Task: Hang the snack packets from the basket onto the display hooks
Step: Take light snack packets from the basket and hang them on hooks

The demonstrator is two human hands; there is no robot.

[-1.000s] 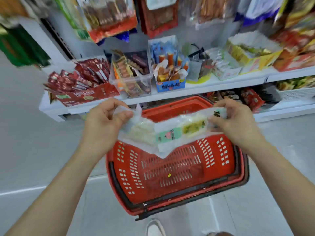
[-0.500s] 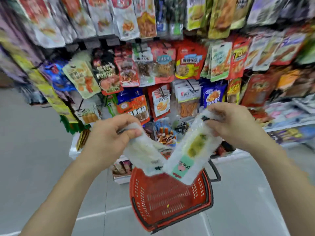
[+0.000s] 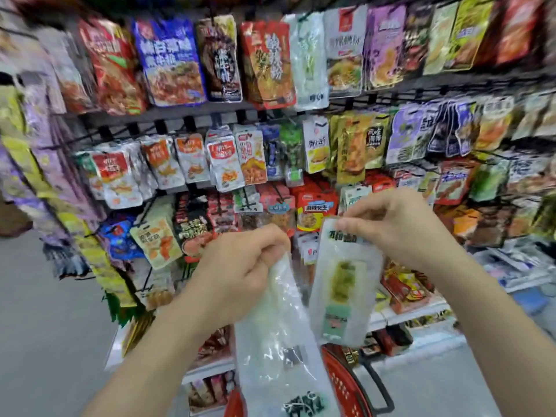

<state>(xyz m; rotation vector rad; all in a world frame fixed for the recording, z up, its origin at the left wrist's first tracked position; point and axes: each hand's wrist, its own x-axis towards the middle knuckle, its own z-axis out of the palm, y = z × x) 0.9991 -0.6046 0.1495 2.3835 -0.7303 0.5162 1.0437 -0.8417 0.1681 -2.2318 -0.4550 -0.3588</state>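
Holding two translucent white snack packets (image 3: 279, 341) above red plastic basket (image 3: 346, 386).
Left hand (image 3: 240, 266) curled round one top edge, right hand (image 3: 400, 230) pinching green-filled packet (image 3: 343, 284) top; both hang, long axes near vertical.

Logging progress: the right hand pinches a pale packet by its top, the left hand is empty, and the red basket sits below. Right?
No: the head view shows the left hand gripping a second, clear packet by its top. The right hand does pinch its pale packet, and the red basket sits below.
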